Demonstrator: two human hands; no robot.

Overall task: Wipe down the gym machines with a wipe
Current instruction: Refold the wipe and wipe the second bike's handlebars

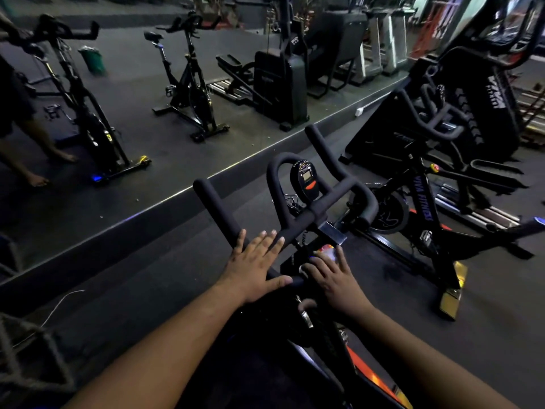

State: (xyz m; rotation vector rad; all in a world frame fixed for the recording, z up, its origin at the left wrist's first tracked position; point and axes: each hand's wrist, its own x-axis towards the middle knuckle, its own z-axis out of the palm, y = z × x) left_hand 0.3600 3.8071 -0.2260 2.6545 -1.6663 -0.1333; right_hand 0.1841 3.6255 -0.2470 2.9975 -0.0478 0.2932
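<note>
The left hand [256, 268] lies flat, fingers straight and spread, on the black foam-padded handlebar [295, 214] of the near spin bike, probably steadying it. Just beside it, the right hand [334, 280] presses straight fingers on the frame below; no wipe shows. Other black exercise bikes [188, 84] stand well apart, blocking nothing.
</note>
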